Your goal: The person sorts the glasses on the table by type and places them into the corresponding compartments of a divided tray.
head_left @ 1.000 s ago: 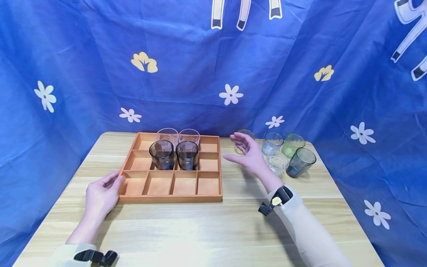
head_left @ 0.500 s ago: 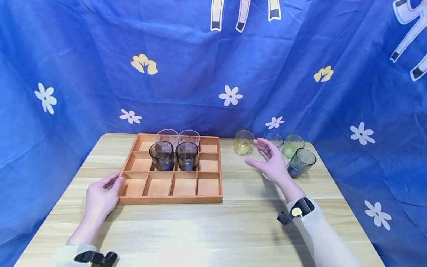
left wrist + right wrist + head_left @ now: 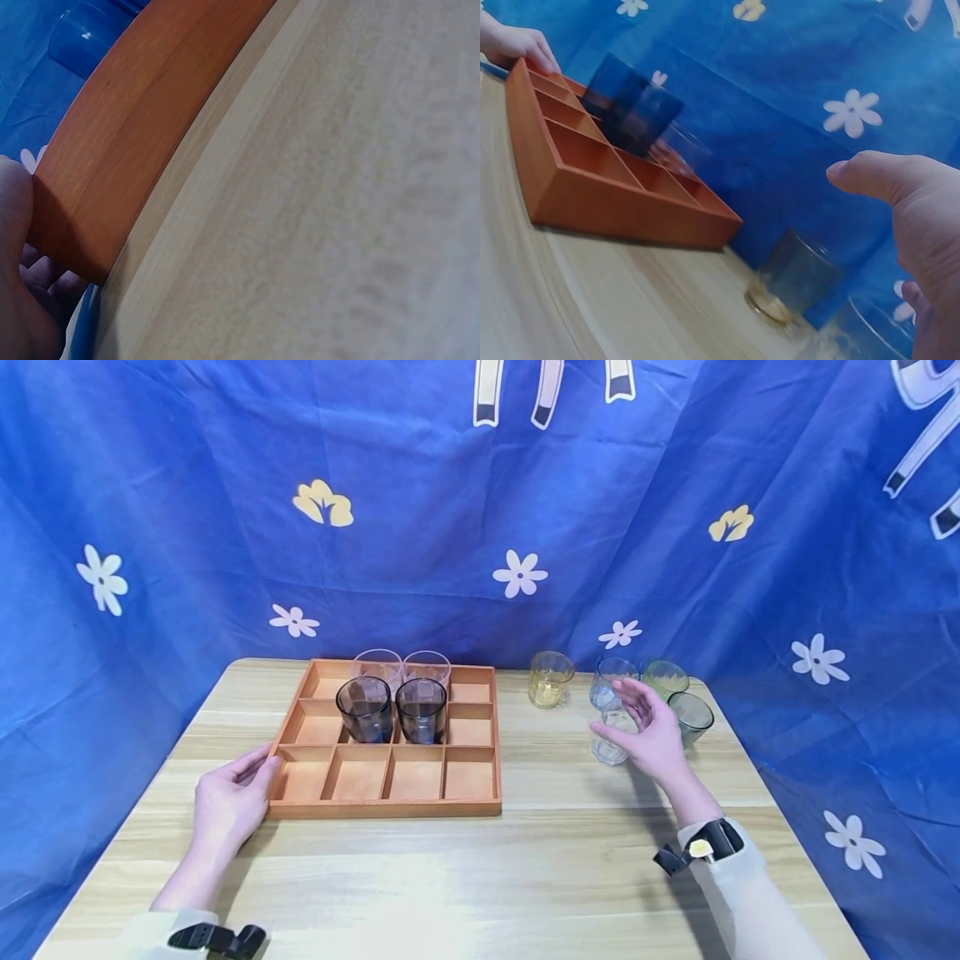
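While tray [image 3: 384, 810] sits on table [image 3: 525, 860]: my L hand [image 3: 228, 797] grips its L side wall nr front corner, thumb at rim, fingers on outer face.
R hand [image 3: 648, 739]: thumb & fingers spread apart around/above clear glass [image 3: 609, 752]; contact w/ it can't tell.
Glass posn: on table, R of tray, well apart from it; partly hidden by my hand.
Neighbours: blue glass [image 3: 604, 692] just behind; green glass [image 3: 666, 678] & grey glass [image 3: 693, 714] farther R; yellow glass [image 3: 550, 681] off by itself, nearer tray.
Tray contents: 2 dark glasses [image 3: 365, 710], middle row, two centre comps; 2 pink glasses [image 3: 377, 667], back row, same cols.
Grip (my est.): go low, thumb one side, fingers opp., close gently below rim; glass prob. slick.
Lift (my est.): straight up first, else may clip blue or grey.
L side: light, steady hold, approx. enough to stop tray sliding.
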{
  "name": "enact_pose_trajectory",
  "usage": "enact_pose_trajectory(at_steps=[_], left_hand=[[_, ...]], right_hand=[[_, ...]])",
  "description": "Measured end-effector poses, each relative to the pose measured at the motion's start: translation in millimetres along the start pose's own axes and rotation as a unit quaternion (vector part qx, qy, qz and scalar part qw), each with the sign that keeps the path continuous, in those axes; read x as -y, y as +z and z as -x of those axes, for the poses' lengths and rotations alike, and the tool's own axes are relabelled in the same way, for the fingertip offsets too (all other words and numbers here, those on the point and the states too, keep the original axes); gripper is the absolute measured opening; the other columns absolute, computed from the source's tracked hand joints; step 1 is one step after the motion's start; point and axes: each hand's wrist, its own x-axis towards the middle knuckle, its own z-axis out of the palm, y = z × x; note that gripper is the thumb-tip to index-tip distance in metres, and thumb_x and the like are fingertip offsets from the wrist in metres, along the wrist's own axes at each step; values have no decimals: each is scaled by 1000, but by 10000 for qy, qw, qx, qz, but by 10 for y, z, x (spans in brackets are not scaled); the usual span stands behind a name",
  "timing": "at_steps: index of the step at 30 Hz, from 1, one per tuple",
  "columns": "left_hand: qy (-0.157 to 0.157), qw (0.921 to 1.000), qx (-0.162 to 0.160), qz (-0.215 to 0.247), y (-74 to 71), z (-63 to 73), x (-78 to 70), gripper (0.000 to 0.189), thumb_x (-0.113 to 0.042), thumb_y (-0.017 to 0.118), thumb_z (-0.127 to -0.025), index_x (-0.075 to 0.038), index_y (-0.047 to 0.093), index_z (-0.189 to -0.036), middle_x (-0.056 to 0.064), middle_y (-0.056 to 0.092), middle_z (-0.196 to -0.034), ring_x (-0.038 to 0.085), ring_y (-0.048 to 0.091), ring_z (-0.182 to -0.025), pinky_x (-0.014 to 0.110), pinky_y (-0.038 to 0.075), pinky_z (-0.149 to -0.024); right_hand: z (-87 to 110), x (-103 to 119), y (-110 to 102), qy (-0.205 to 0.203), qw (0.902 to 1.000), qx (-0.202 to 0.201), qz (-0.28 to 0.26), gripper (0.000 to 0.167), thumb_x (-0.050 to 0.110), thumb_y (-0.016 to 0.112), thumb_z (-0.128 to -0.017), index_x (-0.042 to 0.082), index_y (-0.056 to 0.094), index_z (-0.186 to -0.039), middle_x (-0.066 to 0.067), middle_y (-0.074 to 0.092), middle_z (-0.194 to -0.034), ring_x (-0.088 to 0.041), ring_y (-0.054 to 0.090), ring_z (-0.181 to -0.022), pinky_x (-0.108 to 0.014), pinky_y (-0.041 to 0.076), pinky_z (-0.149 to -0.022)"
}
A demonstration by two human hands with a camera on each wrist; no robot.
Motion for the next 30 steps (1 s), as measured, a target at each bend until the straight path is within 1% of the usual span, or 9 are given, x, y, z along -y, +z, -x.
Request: enact_pose_trajectory(at_steps=[3, 8, 14, 18, 23, 26, 30], left_hand=[[11, 10000, -26, 21, 1, -4, 1, 42, -29, 69, -105, -1, 70, -136, 21, 68, -129, -17, 59, -94, 2, 48, -77], [46, 10000, -45, 35, 6, -7, 8, 42, -28, 69, -105, 0, 70, -136, 22, 67, -128, -18, 59, -93, 2, 48, -77], [80, 9999, -62, 71, 12, -7, 11, 41, -27, 68, -105, 1, 70, -136, 23, 67, -128, -18, 59, -94, 2, 48, -77], [112, 9999, -77, 103, 13, -11, 16, 41, -26, 69, -105, 2, 70, -135, 23, 67, -128, -18, 59, -94, 3, 48, -78], [53, 9999, -44, 116, 8, -13, 23, 42, -27, 69, -105, 1, 70, -136, 23, 67, -129, -17, 60, -95, 3, 49, -78], [33, 9999, -42, 89, 10, -12, 26, 42, -28, 69, -105, 0, 70, -136, 22, 67, -130, -17, 60, -95, 3, 49, -77], [54, 9999, -52, 70, 15, -6, 17, 42, -28, 69, -105, 0, 70, -136, 22, 67, -129, -17, 60, -94, 3, 49, -77]], right_hand=[[1, -65, -83, 98, 9999, -129, 29, 85, -10, 90, -77, -11, 45, -149, -26, 56, -147, -36, 52, -137, -36, 38, -120], [24, -175, -198, 308, 9990, -250, 225, 86, -4, 92, -78, -11, 45, -150, -29, 53, -149, -39, 47, -142, -37, 35, -122], [59, -263, -275, 369, 9973, -219, 599, 90, 3, 94, -79, -9, 44, -153, -27, 52, -152, -39, 44, -145, -45, 31, -124], [78, -335, -300, 419, 9963, -181, 723, 92, 3, 94, -79, -8, 42, -154, -26, 50, -154, -42, 42, -145, -48, 30, -124], [96, -466, -307, 584, 9963, -66, 629, 94, 1, 91, -81, -8, 37, -157, -26, 43, -160, -39, 35, -151, -48, 25, -126], [109, -545, -295, 723, 9962, -9, 479, 97, 0, 90, -82, -8, 33, -159, -26, 40, -162, -38, 32, -153, -46, 23, -127], [133, -611, -263, 925, 9954, -61, 233, 99, -2, 90, -82, -7, 30, -161, -26, 40, -162, -38, 34, -152, -45, 23, -127]])
